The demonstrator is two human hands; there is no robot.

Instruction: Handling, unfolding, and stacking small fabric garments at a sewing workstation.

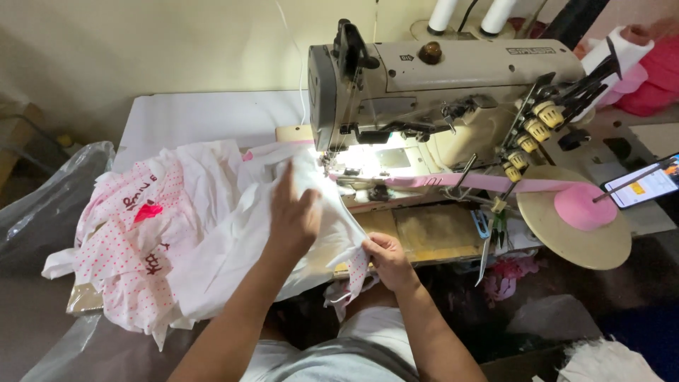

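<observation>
The left hand (pixel 293 216) lies flat and open on the white cloth (pixel 233 240) at the sewing machine (pixel 438 92), the right hand (pixel 385 258) pinches its edge, and a heap of dotted cloth (pixel 134 240) waits unsewn on the table (pixel 205 117).

Workshop clutter around a sewing table

Phone (pixel 647 185) at right edge, tan disc (pixel 566 230) holding pink tape roll (pixel 584 206) beside it, white spools (pixel 470 14) top centre, plastic bag (pixel 49 205) left.

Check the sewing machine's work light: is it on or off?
On. A bright glow lights the bed under the sewing machine head, beside the needle, spilling onto the white fabric under the left hand.
</observation>
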